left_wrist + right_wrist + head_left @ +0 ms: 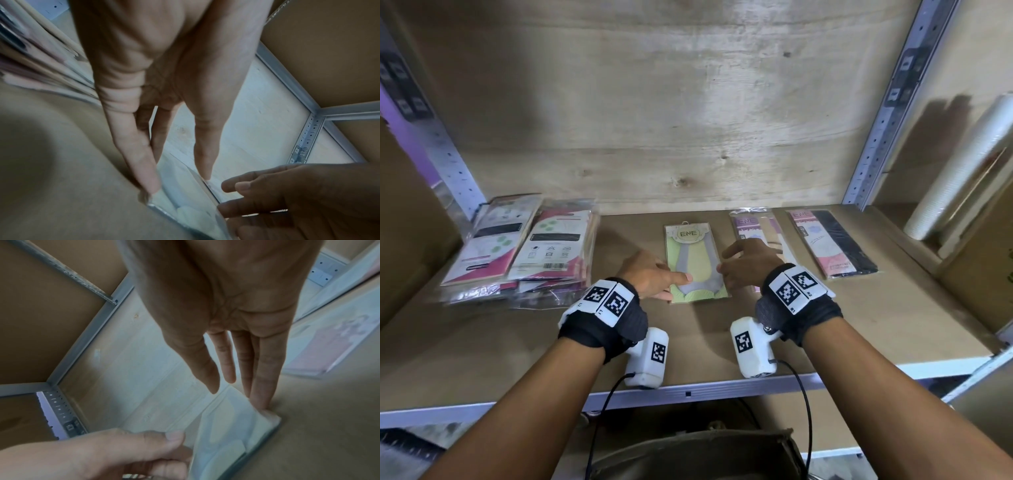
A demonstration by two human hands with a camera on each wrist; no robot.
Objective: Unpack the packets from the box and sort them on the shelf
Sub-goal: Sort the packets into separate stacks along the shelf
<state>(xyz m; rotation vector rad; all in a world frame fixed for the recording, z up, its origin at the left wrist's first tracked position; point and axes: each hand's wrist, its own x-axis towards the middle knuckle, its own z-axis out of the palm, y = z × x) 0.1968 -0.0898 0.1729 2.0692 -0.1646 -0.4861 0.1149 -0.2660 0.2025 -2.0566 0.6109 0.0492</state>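
Note:
A yellow-green packet marked ENE lies flat mid-shelf on the brown shelf board. My left hand lies at its left edge, thumb laid over the packet's lower part. My right hand touches the right edge. In the left wrist view the left hand has straight fingers set down along the packet. The right wrist view shows the right hand with straight fingers pressing the packet at its corner. Neither hand curls round it.
A pile of pink-and-white packets fills the shelf's left end. Two more packets, a pale one and a pink-and-black one, lie to the right. A white roll leans beyond the right post. A brown box sits below the metal front rail.

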